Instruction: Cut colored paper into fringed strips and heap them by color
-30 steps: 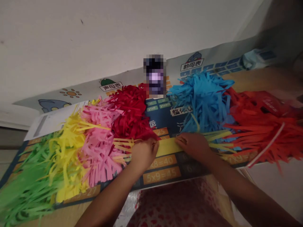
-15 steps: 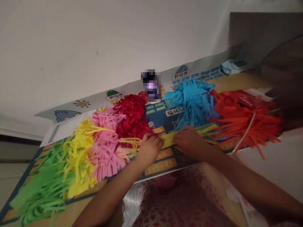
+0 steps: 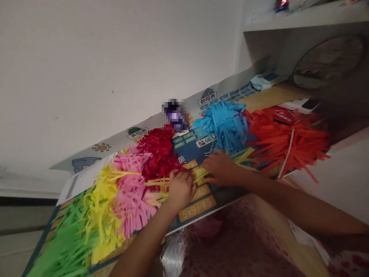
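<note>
A yellow fringed paper bundle [image 3: 200,175] stretches between my hands, its loose strips fanning out at both ends. My left hand [image 3: 182,189] is closed around its left part. Curled fingers of my right hand [image 3: 220,168] grip the bundle further right. Just beyond my left hand lies a dark red bunch of paper strips [image 3: 160,150]. Behind my right hand is a blue bunch [image 3: 226,127], and to its right an orange-red bunch [image 3: 291,144] with a thin white stick or string across it. My fingers hide part of the yellow paper.
Pink [image 3: 134,192], yellow [image 3: 103,215] and green [image 3: 66,238] paper bunches cover the left of the printed table mat [image 3: 198,202]. A pixelated purple object [image 3: 176,116] stands near the wall. A round mirror-like disc [image 3: 328,61] sits under a shelf [image 3: 288,21].
My view has turned to the right, bringing the shelf into sight. My hands are slightly closer together, and the yellow paper between them looks narrower.
</note>
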Tool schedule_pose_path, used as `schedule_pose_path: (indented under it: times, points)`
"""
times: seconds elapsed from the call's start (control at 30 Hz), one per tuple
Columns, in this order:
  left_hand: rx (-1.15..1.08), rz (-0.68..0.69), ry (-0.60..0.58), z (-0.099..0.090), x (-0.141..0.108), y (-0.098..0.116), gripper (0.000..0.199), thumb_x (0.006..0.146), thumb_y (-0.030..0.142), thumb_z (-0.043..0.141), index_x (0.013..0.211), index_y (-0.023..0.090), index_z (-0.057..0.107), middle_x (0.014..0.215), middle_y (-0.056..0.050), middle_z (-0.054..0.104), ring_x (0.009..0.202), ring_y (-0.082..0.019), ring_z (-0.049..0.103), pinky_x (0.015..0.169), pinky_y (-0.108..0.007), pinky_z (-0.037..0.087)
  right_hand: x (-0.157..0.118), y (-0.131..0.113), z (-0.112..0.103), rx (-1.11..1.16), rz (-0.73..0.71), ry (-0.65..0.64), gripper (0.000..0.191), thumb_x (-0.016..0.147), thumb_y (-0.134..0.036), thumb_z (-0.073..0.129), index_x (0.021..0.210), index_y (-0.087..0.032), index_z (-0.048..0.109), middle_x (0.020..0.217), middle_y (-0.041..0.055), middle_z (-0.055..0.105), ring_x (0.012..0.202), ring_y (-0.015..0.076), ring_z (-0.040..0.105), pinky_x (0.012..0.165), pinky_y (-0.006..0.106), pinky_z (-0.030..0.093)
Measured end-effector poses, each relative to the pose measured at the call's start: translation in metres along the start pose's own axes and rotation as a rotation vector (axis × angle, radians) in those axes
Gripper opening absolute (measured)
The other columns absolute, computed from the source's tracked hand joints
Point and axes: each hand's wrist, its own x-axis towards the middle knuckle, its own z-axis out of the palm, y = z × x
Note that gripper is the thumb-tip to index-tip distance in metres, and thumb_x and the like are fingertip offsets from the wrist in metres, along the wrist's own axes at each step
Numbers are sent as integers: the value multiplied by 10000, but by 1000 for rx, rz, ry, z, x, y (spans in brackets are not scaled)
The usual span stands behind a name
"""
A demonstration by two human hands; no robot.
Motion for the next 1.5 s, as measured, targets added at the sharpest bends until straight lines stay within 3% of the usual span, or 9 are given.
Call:
schedule_pose_path:
  times: [0.07, 0.13, 0.27, 0.43, 0.63, 0.87, 1.33, 1.43, 1.5]
  points:
    - [2, 9, 32, 3, -3, -2, 142, 856, 216, 545, 890, 180, 679, 928, -89, 718, 894, -237, 637, 989, -504, 333, 0, -6, 6, -32, -55, 18, 256, 829, -366, 633, 977, -157, 645, 947, 94, 664, 930, 251, 533, 846, 388, 296]
    - [9, 37, 63, 5, -8, -4, 164, 882, 191, 519, 893, 182, 683, 920, -85, 723, 867, -223, 649, 1013, -515, 320, -2, -3, 16, -39, -76, -10, 151, 865, -293, 590, 871, -156, 654, 889, 89, 660, 905, 235, 527, 823, 375, 302]
    - [-30, 51, 89, 5, -16, -12, 198, 913, 192, 493, 926, 197, 690, 948, -77, 726, 873, -213, 656, 1006, -496, 342, -9, 26, 27, 85, -9, -41, 164, 890, -248, 568, 800, -184, 688, 843, 48, 673, 842, 193, 544, 783, 331, 300]
    - [-182, -87, -13, -1, -9, -27, 257, 927, 307, 503, 798, 206, 700, 859, -56, 715, 856, -212, 638, 871, -401, 425, -5, 50, 19, 310, 135, -125, 202, 889, -287, 598, 746, -215, 724, 792, 10, 688, 811, 166, 578, 731, 277, 300]
    - [-246, -200, -67, 4, 2, -32, 391, 947, 315, 470, 604, 188, 609, 697, -27, 645, 761, -190, 594, 747, -342, 392, 6, 43, 23, 299, 277, -83, 300, 857, -369, 647, 626, -178, 667, 709, 18, 669, 780, 179, 569, 718, 296, 279]
    - [-243, -236, -80, 8, 6, -33, 344, 933, 303, 479, 630, 195, 601, 701, -26, 644, 778, -205, 572, 725, -359, 317, 2, 44, 28, 324, 256, -65, 260, 807, -279, 657, 575, -174, 607, 641, 1, 611, 730, 161, 530, 694, 307, 235]
    - [-152, -242, -105, 8, 10, -32, 307, 899, 294, 536, 614, 194, 593, 686, -26, 634, 767, -211, 571, 710, -357, 290, 5, 42, 31, 280, 291, -107, 261, 814, -287, 659, 586, -172, 603, 645, 0, 601, 724, 160, 522, 690, 307, 204]
    - [-113, -210, -49, 11, 8, -33, 178, 890, 292, 564, 761, 192, 633, 785, -41, 662, 818, -228, 571, 747, -371, 319, 6, 42, 27, 282, 324, -113, 232, 806, -313, 682, 637, -176, 602, 670, -2, 613, 735, 165, 532, 697, 306, 223]
    - [-94, -103, 51, 15, 5, -34, 108, 896, 244, 559, 907, 181, 646, 906, -65, 677, 885, -235, 562, 780, -373, 341, 5, 41, 25, 244, 352, -74, 204, 789, -344, 707, 711, -182, 610, 709, 1, 624, 750, 174, 535, 705, 309, 239]
